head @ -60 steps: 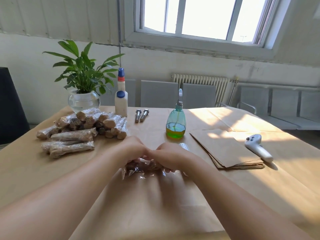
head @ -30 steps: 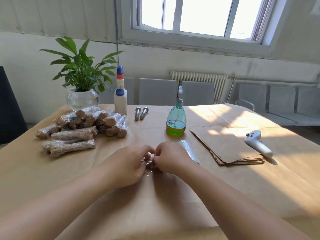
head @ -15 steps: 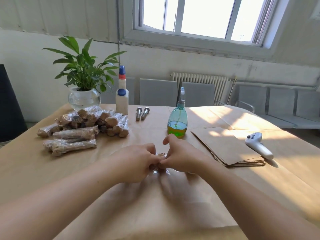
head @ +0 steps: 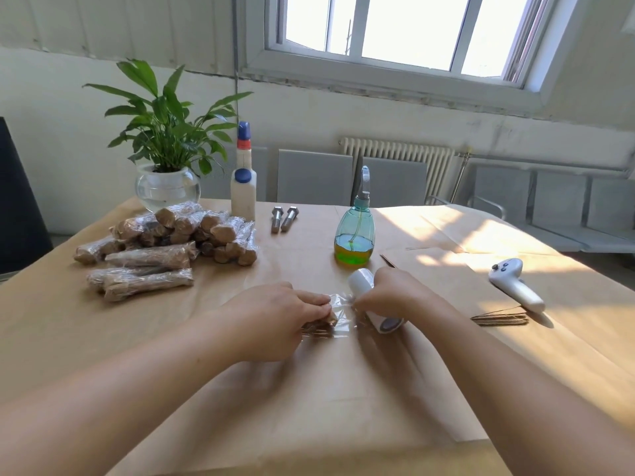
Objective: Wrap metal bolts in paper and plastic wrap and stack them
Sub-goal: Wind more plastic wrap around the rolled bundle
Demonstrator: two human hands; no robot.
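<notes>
Office-like room — radiator, grey chairs

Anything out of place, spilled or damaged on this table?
Nothing spilled or damaged. The one odd item is a white game controller lying on the paper stack at right, unrelated to wrapping. Two bare bolts lie neatly beside the glue bottle.

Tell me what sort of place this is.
Probably an office or meeting room used as a packing bench: a paper-covered table, grey chairs along the wall, a radiator under the window.
</notes>
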